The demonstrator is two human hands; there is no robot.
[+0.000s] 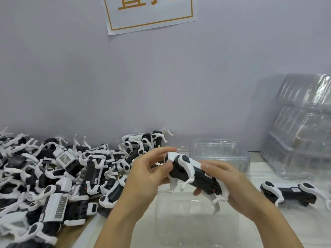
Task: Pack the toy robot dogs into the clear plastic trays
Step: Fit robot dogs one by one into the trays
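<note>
A black-and-white toy robot dog [192, 173] is held in the air at the middle of the view, legs pointing down. My left hand [150, 174] grips its head end, fingers curled around the white front. My right hand [231, 181] grips its rear end from the right. Directly below it a clear plastic tray [195, 221] lies on the white table. A second clear tray [220, 151] stands behind the hands near the wall. Another toy dog [293, 192] lies on its side to the right.
A large heap of toy robot dogs [59, 178] covers the left of the table up to the wall. A tall stack of clear trays [300, 126] leans at the far right. A paper sign [150, 13] hangs on the wall above.
</note>
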